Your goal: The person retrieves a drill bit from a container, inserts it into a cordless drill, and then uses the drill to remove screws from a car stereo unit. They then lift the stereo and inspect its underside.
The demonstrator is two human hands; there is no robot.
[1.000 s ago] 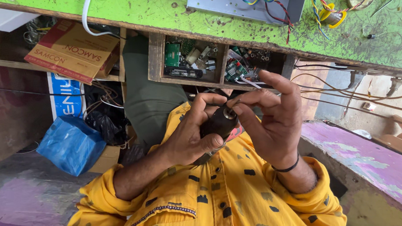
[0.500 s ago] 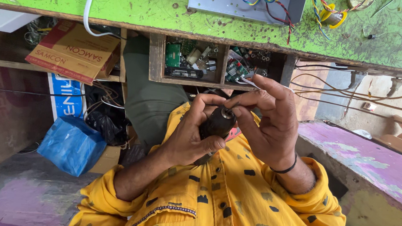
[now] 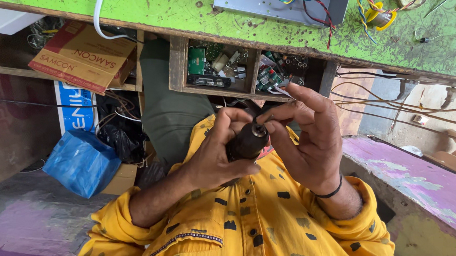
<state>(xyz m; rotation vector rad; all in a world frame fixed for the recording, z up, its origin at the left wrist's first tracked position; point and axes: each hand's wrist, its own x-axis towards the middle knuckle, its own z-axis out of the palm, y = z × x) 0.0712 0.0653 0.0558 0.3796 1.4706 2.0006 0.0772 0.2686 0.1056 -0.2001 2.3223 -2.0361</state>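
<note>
The fingers [image 3: 228,128] of the left hand [image 3: 218,159] are curled shut around a small dark cylindrical part [image 3: 247,141], held at the centre of the frame in front of the yellow patterned shirt [image 3: 253,231]. The right hand [image 3: 307,144] pinches at the part's top end with thumb and forefinger, its other fingers spread loosely upward; a black band [image 3: 332,193] circles its wrist. Above, the green table [image 3: 167,3] runs across the top of the frame, with an open wooden compartment [image 3: 178,65] of circuit boards under it. A blue bag [image 3: 81,161] sits at lower left.
</note>
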